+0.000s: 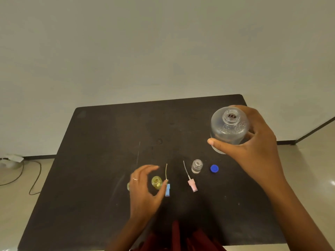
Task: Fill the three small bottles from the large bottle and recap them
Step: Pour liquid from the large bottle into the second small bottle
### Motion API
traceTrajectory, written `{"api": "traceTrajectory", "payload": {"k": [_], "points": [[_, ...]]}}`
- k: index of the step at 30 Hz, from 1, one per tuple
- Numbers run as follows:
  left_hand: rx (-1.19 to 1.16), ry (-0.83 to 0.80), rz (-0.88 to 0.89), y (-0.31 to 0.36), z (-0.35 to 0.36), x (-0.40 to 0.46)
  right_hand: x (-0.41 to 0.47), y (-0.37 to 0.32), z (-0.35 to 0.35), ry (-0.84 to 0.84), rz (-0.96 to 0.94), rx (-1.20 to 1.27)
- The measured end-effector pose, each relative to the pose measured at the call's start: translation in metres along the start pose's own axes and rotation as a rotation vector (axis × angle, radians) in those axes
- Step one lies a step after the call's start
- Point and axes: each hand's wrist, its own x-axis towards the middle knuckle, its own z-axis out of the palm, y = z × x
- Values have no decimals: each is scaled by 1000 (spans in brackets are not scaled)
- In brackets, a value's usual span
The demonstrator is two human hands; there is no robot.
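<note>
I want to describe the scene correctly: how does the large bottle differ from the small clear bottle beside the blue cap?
The large bottle is lifted in the right hand; the small clear bottle stands on the table, untouched. The large bottle is far wider than the small clear bottle. Both are clear and uncapped.

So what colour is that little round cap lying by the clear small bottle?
Blue. The cap shows plainly in the head view, right of the small bottle.
</note>
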Motion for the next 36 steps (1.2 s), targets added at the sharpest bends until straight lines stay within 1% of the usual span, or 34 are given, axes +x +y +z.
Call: {"api": "traceTrajectory", "payload": {"k": [2, 4, 5, 7, 10, 12, 15, 20, 23, 25, 27, 28, 30, 32, 34, 36], "points": [[-48, 11, -185, -18, -9, -9, 1, -3, 4, -11, -10, 2], [-108, -61, -329, -31, -9, -16, 2, -7, 7, -18, -24, 2], [-127, -99, -369, -35, -7, -17, 2, -8, 9, -19, -30, 2], [-144, -151, -378, -38, -2, -15, 2, -9, 10, -17, -37, 3], [-130, -187, -347, -36, 5, -7, 2, -12, 11, -17, -52, -1], [-83, -181, -336, -35, 6, -4, 2, -14, 10, -18, -68, -10], [-66, -164, -367, -38, 4, -3, 2, -14, 7, -12, -77, -21], [-31, -171, -342, -43, 4, -8, 3, -13, 5, 10, -89, -39], [-44, -108, -360, -45, 2, -10, 4, -14, 5, 8, -89, -44], [-55, -4, -371, -45, 2, -7, 4, -14, 5, 15, -84, -42], [15, 83, -418, -49, 2, 3, 5, -13, 5, 20, -78, -43], [64, 87, -468, -53, 3, 9, 6, -13, 6, 19, -77, -47], [133, 11, -599, -62, 4, 25, 6, -12, 7, 13, -77, -49], [172, -119, -703, -72, 5, 40, 6, -14, 8, 8, -78, -38], [211, -243, -757, -82, 6, 49, 5, -15, 9, 2, -74, -31], [241, -328, -770, -90, 9, 53, 5, -16, 9, -3, -72, -32]]}}
